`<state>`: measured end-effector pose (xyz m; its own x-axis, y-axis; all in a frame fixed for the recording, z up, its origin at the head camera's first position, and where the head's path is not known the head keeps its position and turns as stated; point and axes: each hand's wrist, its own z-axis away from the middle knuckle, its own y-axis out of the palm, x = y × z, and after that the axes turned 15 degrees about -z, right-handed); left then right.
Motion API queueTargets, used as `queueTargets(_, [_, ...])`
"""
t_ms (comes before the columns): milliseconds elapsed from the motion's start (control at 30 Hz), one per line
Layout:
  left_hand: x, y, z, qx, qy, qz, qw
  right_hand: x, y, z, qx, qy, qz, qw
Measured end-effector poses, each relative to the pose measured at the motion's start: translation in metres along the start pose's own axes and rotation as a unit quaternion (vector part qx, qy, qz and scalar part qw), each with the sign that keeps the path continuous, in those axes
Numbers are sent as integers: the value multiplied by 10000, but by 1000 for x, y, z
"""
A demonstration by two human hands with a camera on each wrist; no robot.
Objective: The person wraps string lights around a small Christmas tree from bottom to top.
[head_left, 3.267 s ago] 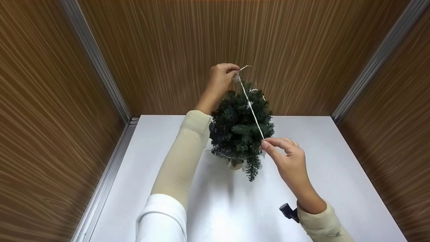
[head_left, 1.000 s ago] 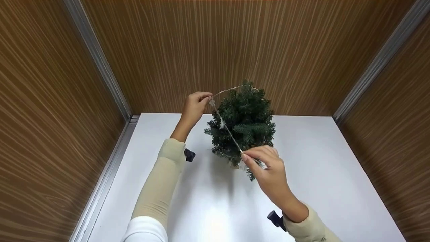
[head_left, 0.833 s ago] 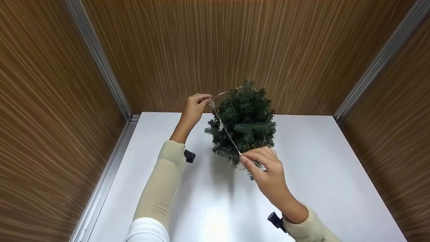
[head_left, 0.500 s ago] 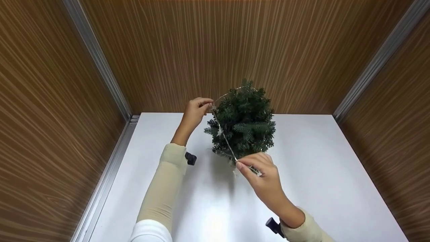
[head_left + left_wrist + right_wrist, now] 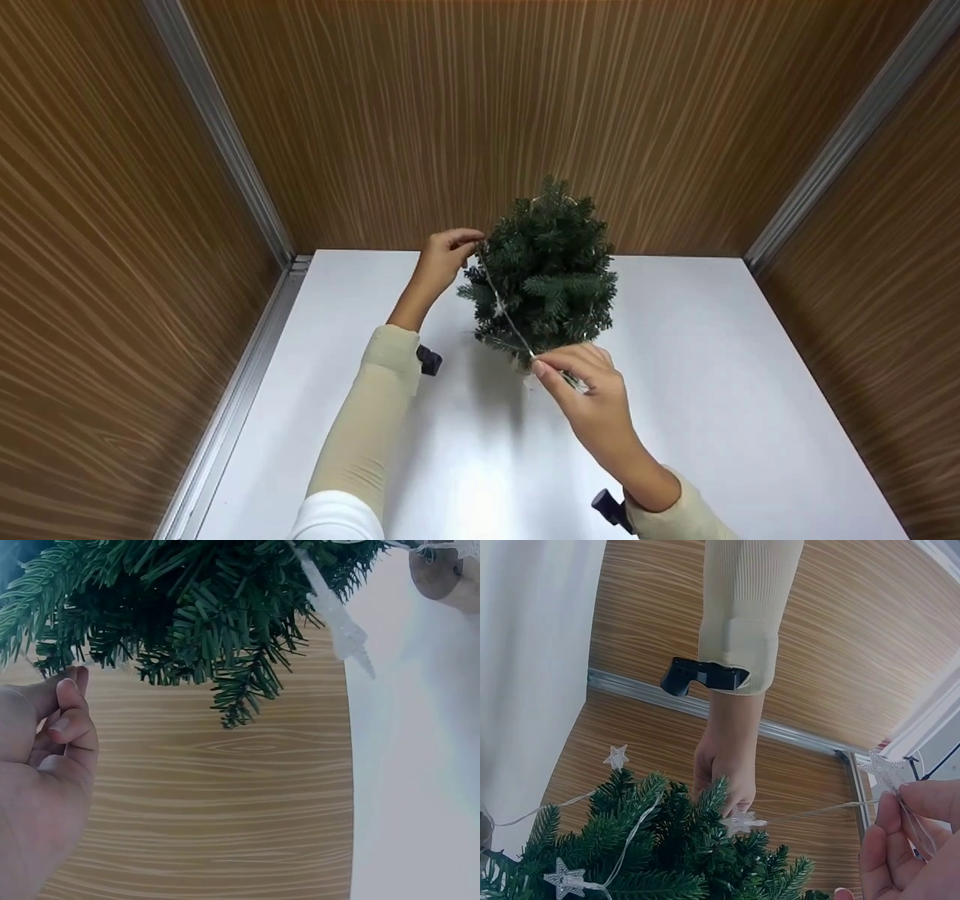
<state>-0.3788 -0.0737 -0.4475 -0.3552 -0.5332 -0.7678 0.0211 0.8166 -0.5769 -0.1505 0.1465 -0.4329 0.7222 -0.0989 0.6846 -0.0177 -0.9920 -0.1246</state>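
A small green Christmas tree (image 5: 555,285) stands upright on the white table. At its upper left, my left hand (image 5: 439,262) pinches a string light between thumb and fingertips, right at the branches. My right hand (image 5: 596,394) pinches the same string light (image 5: 514,325) lower, in front of the tree. The stretch between the hands slants across the tree's front, with a star (image 5: 500,308) midway. In the right wrist view a clear star (image 5: 741,822) sits at the left fingertips and another star (image 5: 885,769) at the right fingers. Needles partly hide the left fingertips in the left wrist view.
More stars hang on the tree, such as one star (image 5: 565,880) low on the branches. A round wooden base (image 5: 436,576) shows under the tree. Wood-grain panels (image 5: 480,112) enclose the table's back and sides. Black wrist cameras (image 5: 611,510) sit on both sleeves.
From above the treetop, my left hand has come down and left, then eased in against the left branches. My right hand has moved left and lower. The string behind has drawn closer to the tree.
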Motion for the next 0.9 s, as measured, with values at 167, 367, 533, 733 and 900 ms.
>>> queueTargets(167, [5, -4, 6, -179, 43, 252, 9995, 0, -1, 0, -33, 106, -19, 9999])
queueTargets(367, [0, -12, 31, -688, -116, 254, 9972, 2, -3, -1, -32, 15, 59, 10000])
queueTargets(533, [-21, -6, 64, -1132, 213, 366, 9927, 2, -7, -3, -100, 72, 84, 9999])
queueTargets(733, [-43, 13, 103, -1167, 736, 584, 9887, 3, -10, -4, -57, 125, 108, 9998])
queueTargets(900, [-54, 23, 126, -1091, 1197, 539, 9853, 2, -12, -4, -10, 153, 111, 9998])
